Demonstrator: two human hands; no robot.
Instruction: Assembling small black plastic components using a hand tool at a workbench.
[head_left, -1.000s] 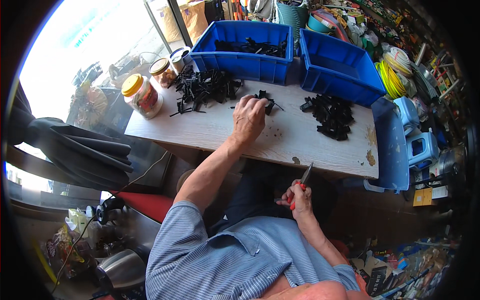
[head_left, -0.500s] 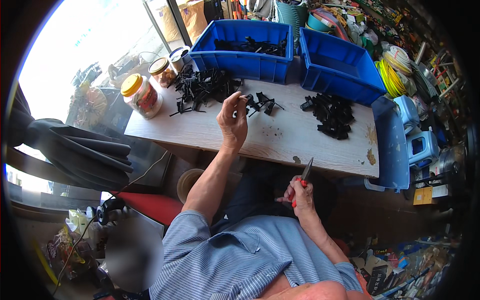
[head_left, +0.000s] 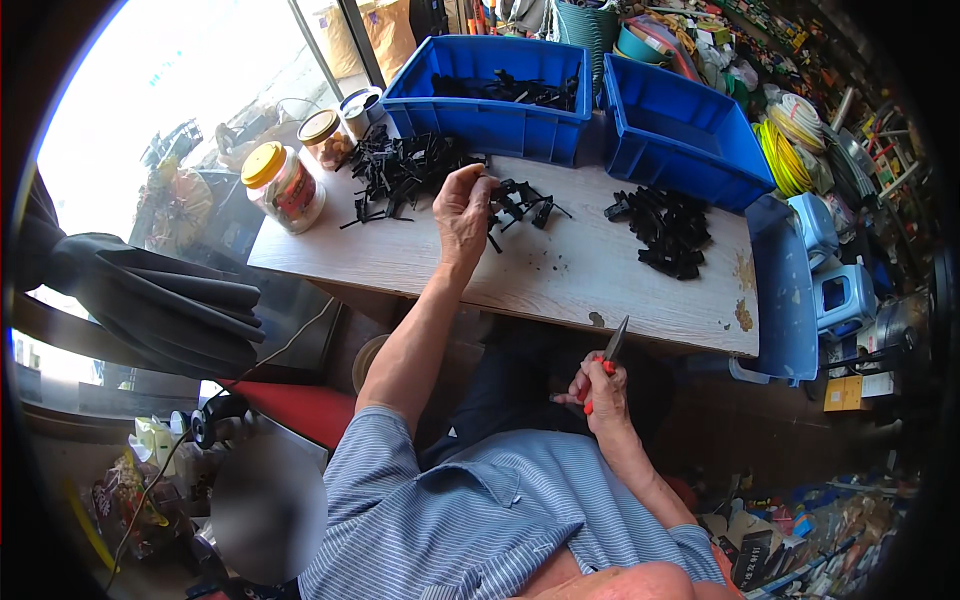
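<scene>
My left hand (head_left: 464,212) is raised over the desk, its fingers closed on a small black plastic part (head_left: 494,240) that shows only partly beside the palm. Just right of it lie a few loose black parts with thin stems (head_left: 525,203). Behind it spreads a tangled heap of similar black pieces (head_left: 400,170). At the desk's near edge, over my lap, my right hand (head_left: 604,396) grips red-handled snips (head_left: 616,342), their pointed metal blades together and aimed away from me. Another pile of black parts (head_left: 665,232), chunkier and without long stems, sits at the right.
Along the back of the desk (head_left: 600,290) stand a blue bin (head_left: 480,118) with black parts inside and a second blue bin (head_left: 685,155). Jars, one with a yellow lid (head_left: 284,188), line the left end. A lower blue tub (head_left: 783,310) adjoins the right edge.
My left hand has shifted slightly and turned, and a black stem now shows below its fingers. My right hand and the snips have stayed in place.
</scene>
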